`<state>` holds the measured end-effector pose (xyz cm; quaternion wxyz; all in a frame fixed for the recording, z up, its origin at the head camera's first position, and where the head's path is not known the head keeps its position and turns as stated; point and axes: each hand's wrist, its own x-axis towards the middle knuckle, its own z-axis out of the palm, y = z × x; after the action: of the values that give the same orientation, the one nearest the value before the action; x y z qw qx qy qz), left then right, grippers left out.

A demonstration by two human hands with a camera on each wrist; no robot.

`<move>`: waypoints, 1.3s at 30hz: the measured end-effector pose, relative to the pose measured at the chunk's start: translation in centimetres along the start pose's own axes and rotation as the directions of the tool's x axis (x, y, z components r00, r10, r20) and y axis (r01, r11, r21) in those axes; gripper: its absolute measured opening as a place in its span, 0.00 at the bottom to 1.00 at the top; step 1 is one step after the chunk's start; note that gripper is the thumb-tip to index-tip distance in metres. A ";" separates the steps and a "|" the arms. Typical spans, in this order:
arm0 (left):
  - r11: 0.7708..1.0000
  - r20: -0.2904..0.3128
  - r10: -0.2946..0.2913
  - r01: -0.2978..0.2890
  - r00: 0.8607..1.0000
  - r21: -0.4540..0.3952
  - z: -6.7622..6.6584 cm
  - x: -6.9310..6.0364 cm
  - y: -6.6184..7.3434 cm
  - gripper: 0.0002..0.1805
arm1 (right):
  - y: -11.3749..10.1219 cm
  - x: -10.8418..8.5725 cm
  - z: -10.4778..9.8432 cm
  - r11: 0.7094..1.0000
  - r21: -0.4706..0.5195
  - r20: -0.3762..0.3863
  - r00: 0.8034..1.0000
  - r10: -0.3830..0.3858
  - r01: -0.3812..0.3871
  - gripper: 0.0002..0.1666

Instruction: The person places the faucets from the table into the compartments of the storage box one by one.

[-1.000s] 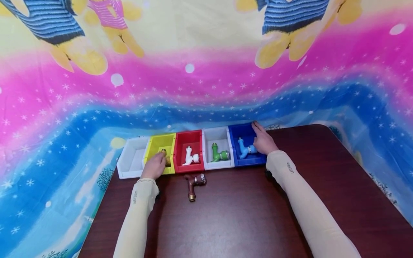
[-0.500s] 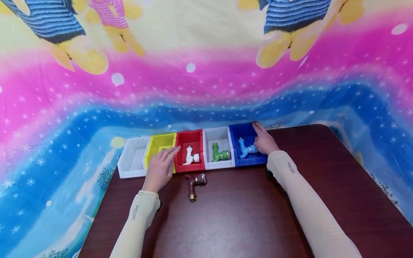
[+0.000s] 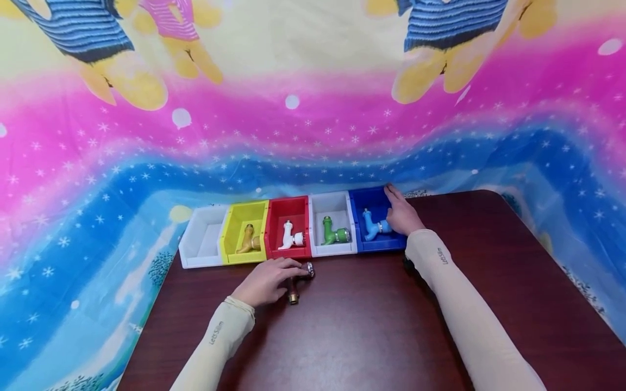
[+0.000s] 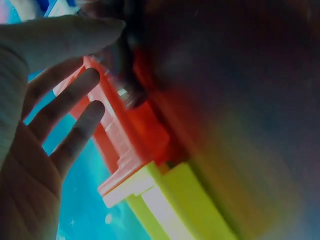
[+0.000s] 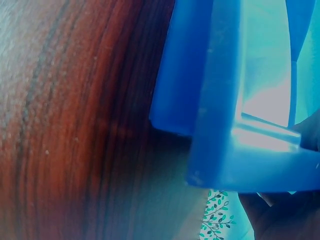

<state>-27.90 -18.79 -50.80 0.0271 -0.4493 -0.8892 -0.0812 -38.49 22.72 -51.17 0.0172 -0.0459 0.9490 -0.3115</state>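
A brown tap (image 3: 293,288) with a silver-coloured collar lies on the table in front of the red bin (image 3: 287,203). My left hand (image 3: 266,281) is over it and hides its middle; in the left wrist view that hand (image 4: 55,105) has its fingers spread, with the dark tap (image 4: 127,75) near the thumb tip. My right hand (image 3: 402,213) holds the right side wall of the blue bin (image 3: 369,195), where a light blue tap (image 3: 373,225) lies. In the right wrist view the blue bin (image 5: 215,125) hides much of that hand.
Left of the blue bin, joined in a row, are a white bin (image 3: 329,202) with a green tap (image 3: 335,232), the red bin with a white tap (image 3: 289,238), a yellow bin (image 3: 244,212) with a gold-coloured tap (image 3: 248,240), and another white bin (image 3: 202,236). A patterned cloth (image 3: 313,146) hangs behind.
My left hand has let go of the gold-coloured tap in the yellow bin and moved right and toward me, over the brown tap. My right hand stays at the blue bin.
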 end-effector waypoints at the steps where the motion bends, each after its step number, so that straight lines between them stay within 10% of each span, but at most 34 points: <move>1: 1.000 0.010 -0.005 0.005 1.000 -0.004 0.1 0.1 0.0 0.35 | 0.0 0.0 0.0 1.000 0.002 -0.001 1.000 0.001 -0.001 0.41; 25: 0.994 0.074 -0.109 0.107 0.991 0.036 1.4 -0.1 0.8 0.21 | 0.2 0.2 0.2 1.000 0.011 -0.010 1.000 0.002 -0.002 0.42; 32: 0.971 -0.021 -0.213 0.210 0.977 -0.111 1.0 0.1 1.2 0.21 | 0.1 0.0 0.0 1.000 0.009 -0.001 1.000 0.000 0.000 0.41; 39: 0.962 -0.173 -0.216 0.179 0.961 -0.208 0.2 0.1 1.2 0.23 | -0.2 -0.2 -0.1 1.000 0.013 0.004 1.000 -0.001 0.001 0.41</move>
<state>-26.99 -17.98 -50.87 0.0624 -0.3485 -0.9110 -0.2115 -38.27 22.63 -50.90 0.0192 -0.0468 0.9469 -0.3174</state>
